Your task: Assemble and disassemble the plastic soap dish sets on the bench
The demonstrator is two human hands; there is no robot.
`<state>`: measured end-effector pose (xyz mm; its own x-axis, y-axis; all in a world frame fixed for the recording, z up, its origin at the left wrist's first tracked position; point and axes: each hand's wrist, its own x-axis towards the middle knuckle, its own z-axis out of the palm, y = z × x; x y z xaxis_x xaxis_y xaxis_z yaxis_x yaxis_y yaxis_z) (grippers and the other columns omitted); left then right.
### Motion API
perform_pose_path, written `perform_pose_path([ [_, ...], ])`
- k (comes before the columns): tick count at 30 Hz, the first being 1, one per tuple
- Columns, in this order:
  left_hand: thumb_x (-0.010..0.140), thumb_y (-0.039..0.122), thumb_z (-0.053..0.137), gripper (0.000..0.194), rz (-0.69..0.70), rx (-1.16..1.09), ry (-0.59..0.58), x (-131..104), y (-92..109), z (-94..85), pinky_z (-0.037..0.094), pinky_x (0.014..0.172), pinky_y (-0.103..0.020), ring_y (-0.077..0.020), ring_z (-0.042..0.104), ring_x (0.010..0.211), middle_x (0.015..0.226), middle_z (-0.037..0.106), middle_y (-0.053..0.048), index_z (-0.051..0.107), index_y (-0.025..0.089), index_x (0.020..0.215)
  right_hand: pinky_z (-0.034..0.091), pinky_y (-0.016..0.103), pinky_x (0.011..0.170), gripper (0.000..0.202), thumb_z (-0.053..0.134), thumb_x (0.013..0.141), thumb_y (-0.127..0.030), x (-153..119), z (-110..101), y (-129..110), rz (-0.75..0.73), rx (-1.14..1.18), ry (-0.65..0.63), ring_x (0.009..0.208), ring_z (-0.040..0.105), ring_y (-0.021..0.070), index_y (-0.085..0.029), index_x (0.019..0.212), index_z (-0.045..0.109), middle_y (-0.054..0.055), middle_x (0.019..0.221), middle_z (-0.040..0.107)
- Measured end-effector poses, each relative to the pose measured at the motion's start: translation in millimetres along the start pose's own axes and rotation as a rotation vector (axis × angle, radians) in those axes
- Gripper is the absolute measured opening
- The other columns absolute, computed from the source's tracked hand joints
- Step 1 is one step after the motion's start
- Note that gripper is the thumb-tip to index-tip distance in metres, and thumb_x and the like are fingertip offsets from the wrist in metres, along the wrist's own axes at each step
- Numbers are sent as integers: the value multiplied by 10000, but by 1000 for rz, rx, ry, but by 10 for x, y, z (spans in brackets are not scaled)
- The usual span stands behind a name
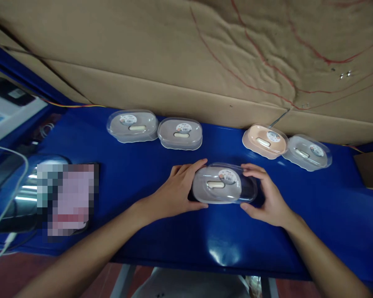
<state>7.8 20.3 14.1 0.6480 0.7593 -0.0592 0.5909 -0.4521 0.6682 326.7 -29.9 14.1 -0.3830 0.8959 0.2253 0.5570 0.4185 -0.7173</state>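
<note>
In front of me, my left hand (174, 192) grips the left end of a small grey oval plastic box (202, 186), thumb at the near side and fingers at the far side. The box has a cream-coloured oblong piece on top. A clear plastic lid (248, 190) with a round label overlaps the box but sits shifted to the right, out of line with it. My right hand (269, 198) is closed around the lid's right end, thumb and fingers on opposite edges. Whether the lid touches the box cannot be made out.
Along the back of the blue table (161, 244) stand two lidded grey boxes (133, 126) at left, a peach box (261, 140) and another grey box (307, 153) at right. A phone with blurred screen (73, 198) and white cable (26, 165) lie left. Brown cardboard (143, 49) rises behind.
</note>
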Motion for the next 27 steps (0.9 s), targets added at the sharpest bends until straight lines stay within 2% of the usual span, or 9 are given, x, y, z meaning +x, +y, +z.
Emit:
perform_pose_path([
  [5,778,521,939,1220,1,-12,-1,-5,-4,18,366,1182,-610,-445,486,1463,1630,499,-171,155,319,1691,473,624,1185,693,816,876,-366,2,101,-26,-18,-79,-57,1504,485,391,-315,1458,443,163,1596,468],
  [12,756,537,965,1219,27,11,-11,-8,-14,49,375,1171,-603,-446,470,1464,1666,459,-172,194,317,1674,477,615,1184,671,782,913,-353,-3,132,-66,-32,-137,-109,1524,472,380,-292,1478,426,184,1637,447],
  [17,773,527,961,1165,36,18,-27,-9,5,36,382,1169,-594,-429,496,1440,1607,518,-163,231,311,1655,475,633,1179,664,774,923,-356,-6,139,-78,-53,-157,-110,1524,467,393,-294,1488,432,186,1646,443],
  [27,804,514,946,1123,68,-22,-23,1,1,24,392,1204,-537,-395,474,1491,1644,469,-178,253,269,1654,466,604,1191,651,762,949,-357,-26,152,-71,-102,-214,-99,1530,452,379,-267,1517,457,191,1651,432],
])
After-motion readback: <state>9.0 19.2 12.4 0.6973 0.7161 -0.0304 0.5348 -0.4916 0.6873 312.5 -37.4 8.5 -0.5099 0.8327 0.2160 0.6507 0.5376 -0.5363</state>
